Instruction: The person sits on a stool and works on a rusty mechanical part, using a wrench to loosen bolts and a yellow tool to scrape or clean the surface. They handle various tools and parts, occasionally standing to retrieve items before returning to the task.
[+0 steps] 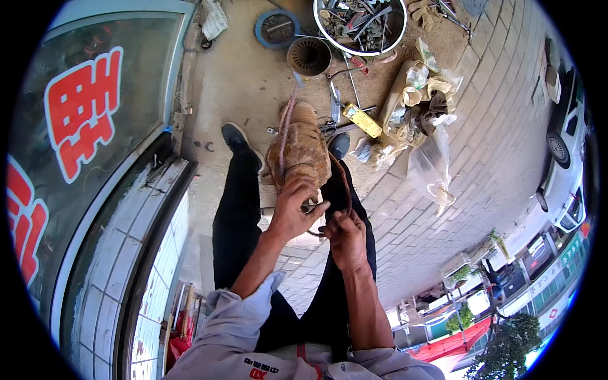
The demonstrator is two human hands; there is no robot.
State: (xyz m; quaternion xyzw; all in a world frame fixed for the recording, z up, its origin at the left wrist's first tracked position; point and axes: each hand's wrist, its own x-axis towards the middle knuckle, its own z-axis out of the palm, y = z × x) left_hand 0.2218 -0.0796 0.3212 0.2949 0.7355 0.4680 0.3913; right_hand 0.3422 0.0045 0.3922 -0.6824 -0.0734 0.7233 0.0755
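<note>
A rusty brown, bulging metal body (303, 142), which looks like a pump, lies between my legs with its narrow end toward me. My left hand (294, 209) is closed over that narrow end, fingers curled and thumb reaching to the right. A dark reddish-brown rope (348, 183) runs down the body's right side. My right hand (346, 237) pinches this rope near my right knee, close to my left thumb. Another paler length of rope (286, 130) lies along the body's left side. What sits under my left fingers is partly hidden.
Beyond the body are a rusty slotted cup (310, 57), a blue-rimmed round dish (277, 28) and a metal basin (405, 25) of tools. A yellow box-shaped device (362, 120) and a filled bag (399, 104) lie to the right. A glass door (107, 95) stands left.
</note>
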